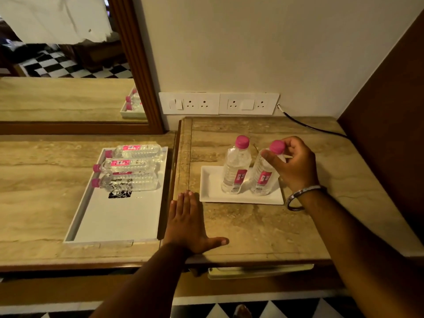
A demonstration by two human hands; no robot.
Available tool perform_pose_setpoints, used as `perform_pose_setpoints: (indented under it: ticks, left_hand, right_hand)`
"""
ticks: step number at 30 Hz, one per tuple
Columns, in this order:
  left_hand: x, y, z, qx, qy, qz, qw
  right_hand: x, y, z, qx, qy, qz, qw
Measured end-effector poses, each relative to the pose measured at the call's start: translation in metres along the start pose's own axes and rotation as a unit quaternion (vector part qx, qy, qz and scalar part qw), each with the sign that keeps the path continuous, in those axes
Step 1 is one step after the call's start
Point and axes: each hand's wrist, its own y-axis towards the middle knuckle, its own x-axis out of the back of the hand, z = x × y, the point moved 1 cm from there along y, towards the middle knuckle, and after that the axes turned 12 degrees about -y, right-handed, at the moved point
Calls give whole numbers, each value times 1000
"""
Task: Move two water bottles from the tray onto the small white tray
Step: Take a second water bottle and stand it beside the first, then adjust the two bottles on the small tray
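Two bottles upright on the small white tray (211, 193)

Right hand (292, 165) fingers (271, 159) grip the nearer bottle (262, 177); the second bottle (235, 168) stands just beside them.

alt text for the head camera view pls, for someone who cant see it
Two upright water bottles stand on the small white tray; the right hand has a grip on the right bottle, beside the left bottle. The left hand lies flat on the counter; three bottles lie in the large tray.

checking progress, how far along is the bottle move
Nearly finished. One bottle already stands free on the small white tray. The right hand grips the second bottle near its cap, base on that tray. Only the release remains. The left hand rests flat on the counter.
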Motion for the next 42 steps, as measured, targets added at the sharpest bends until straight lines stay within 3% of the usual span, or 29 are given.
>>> perform_pose_setpoints:
  ticks: [6,9,13,18,24,28,42]
  left_hand:
    - [2,-7,-2,-9,-31,-22,999]
    - [9,-1,-9,-14,-66,-81,994]
    - [25,33,-44,-46,-115,-150,981]
    - [18,69,-84,-40,-163,-162,972]
    - [0,76,-77,-18,-146,-192,970]
    - [6,69,-74,-32,-206,-218,953]
    - [14,60,-73,-55,-223,-208,951]
  right_hand:
    - [-6,-27,-22,-62,31,30,997]
    - [-16,-51,-42,-114,71,54,989]
    - [-36,-66,-54,-105,14,76,991]
    - [-67,-62,-62,-136,-38,22,990]
    - [-78,-63,-69,-138,-105,-26,984]
    - [-78,-65,-70,-142,-99,-42,984]
    - [-76,-62,-70,-129,-109,-13,986]
